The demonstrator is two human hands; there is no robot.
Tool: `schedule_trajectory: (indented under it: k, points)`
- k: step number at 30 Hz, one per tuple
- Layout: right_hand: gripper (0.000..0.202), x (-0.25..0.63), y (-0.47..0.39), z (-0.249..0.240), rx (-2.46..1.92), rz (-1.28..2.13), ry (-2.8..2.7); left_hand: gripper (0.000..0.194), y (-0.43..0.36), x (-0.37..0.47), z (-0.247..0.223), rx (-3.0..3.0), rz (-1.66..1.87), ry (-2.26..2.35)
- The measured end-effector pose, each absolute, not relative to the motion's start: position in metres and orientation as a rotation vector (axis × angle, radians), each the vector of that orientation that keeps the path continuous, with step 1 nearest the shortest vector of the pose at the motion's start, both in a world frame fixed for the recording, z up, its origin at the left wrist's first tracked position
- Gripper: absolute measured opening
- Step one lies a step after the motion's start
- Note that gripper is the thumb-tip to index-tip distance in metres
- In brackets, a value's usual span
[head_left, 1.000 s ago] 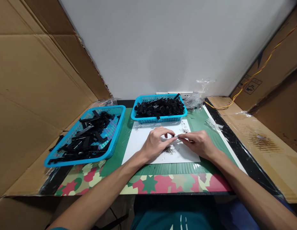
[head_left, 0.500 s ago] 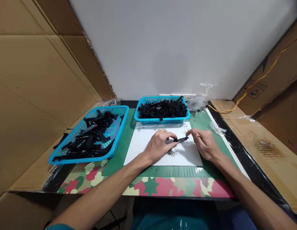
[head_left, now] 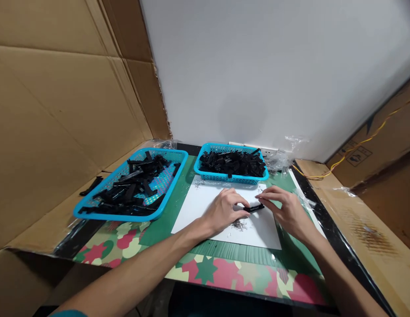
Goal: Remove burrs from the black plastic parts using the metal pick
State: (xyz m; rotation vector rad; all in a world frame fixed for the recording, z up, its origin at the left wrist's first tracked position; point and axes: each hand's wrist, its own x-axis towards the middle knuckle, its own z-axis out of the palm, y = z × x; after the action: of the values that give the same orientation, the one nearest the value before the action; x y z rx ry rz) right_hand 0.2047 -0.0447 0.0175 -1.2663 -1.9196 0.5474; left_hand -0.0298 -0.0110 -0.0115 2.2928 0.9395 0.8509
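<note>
A slim black plastic part [head_left: 256, 208] is pinched at its left end between the thumb and fingers of my left hand [head_left: 224, 210], low over a white sheet [head_left: 194, 211]. My right hand [head_left: 286, 207] is beside the part's right end, thumb and forefinger pressed together; whatever they pinch is too small to make out. A small heap of thin metal pieces [head_left: 238, 224] lies on the sheet just below the part. More tiny pieces [head_left: 200, 183] are scattered near the sheet's upper left corner.
Blue baskets of black parts stand at the left [head_left: 117, 216] and at the back [head_left: 231, 177]. One black part [head_left: 91, 186] lies outside the left basket. Clear plastic wrap [head_left: 279, 161] and a yellow cable [head_left: 353, 147] are at the back right. Cardboard [head_left: 59, 110] walls the left side.
The camera view has tilted and shifted. My right hand's fingertips have come together just above the part's right end, while my left hand keeps its pinch.
</note>
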Motion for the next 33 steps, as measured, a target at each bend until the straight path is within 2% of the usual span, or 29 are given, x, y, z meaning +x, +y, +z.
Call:
schedule_trajectory:
  k: [2, 6, 9, 16, 23, 27, 30, 33]
  points:
    - [0.018, 0.199, -0.039, 0.017, -1.261, 0.630, -1.763, 0.016, -0.010, -0.030, -0.013, 2.279, 0.864, 0.968]
    - [0.030, 0.184, -0.032, 0.011, -1.224, 0.901, -1.475, 0.018, -0.010, -0.030, -0.015, 2.256, 0.898, 0.978]
    - [0.035, 0.176, -0.033, 0.004, -1.243, 0.927, -1.435, 0.020, -0.010, -0.028, -0.014, 2.231, 0.905, 0.967]
    - [0.029, 0.176, -0.038, -0.001, -1.263, 0.823, -1.510, 0.017, -0.010, -0.024, -0.011, 2.245, 0.926, 0.937]
    - [0.022, 0.174, -0.044, -0.001, -1.276, 0.479, -1.691, 0.012, -0.009, -0.023, -0.015, 2.195, 0.933, 0.929]
    - [0.027, 0.169, -0.050, -0.002, -1.317, 0.292, -1.717, 0.013, -0.007, -0.021, -0.012, 2.130, 0.931, 0.936]
    - [0.032, 0.164, -0.055, -0.003, -1.345, 0.305, -1.714, 0.013, -0.007, -0.021, -0.009, 2.117, 0.914, 0.964]
    - [0.026, 0.163, -0.057, -0.003, -1.280, 0.382, -1.585, 0.010, -0.012, -0.021, -0.005, 2.149, 0.932, 0.978]
